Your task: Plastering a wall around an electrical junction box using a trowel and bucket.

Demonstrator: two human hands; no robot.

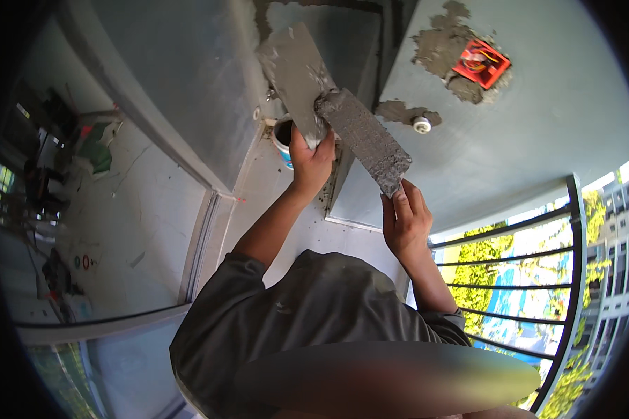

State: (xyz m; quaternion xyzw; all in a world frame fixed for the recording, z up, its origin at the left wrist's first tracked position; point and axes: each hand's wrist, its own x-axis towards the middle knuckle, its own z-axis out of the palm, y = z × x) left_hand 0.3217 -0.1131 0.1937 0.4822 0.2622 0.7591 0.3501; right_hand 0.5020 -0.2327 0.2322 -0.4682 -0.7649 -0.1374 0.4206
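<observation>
My left hand (311,166) is closed on the lower end of a flat, rectangular plastering trowel (295,73), its face smeared with grey mortar. In my right hand (408,223), the fingers pinch the near end of a second long trowel (367,138), thickly coated with rough grey mortar. The far end of this one meets or overlaps the edge of the left trowel, around the middle of the two. Neither trowel's handle shows clearly. Just behind my left hand, a white and blue bucket (284,154) stands on the floor, partly hidden.
On the grey wall to the right are a red electrical box (481,64) with loose wires, a patch of mortar (440,45) and a white pipe fitting (421,126). A dark metal railing (510,288) runs at the right. A door frame (201,237) stands at the left.
</observation>
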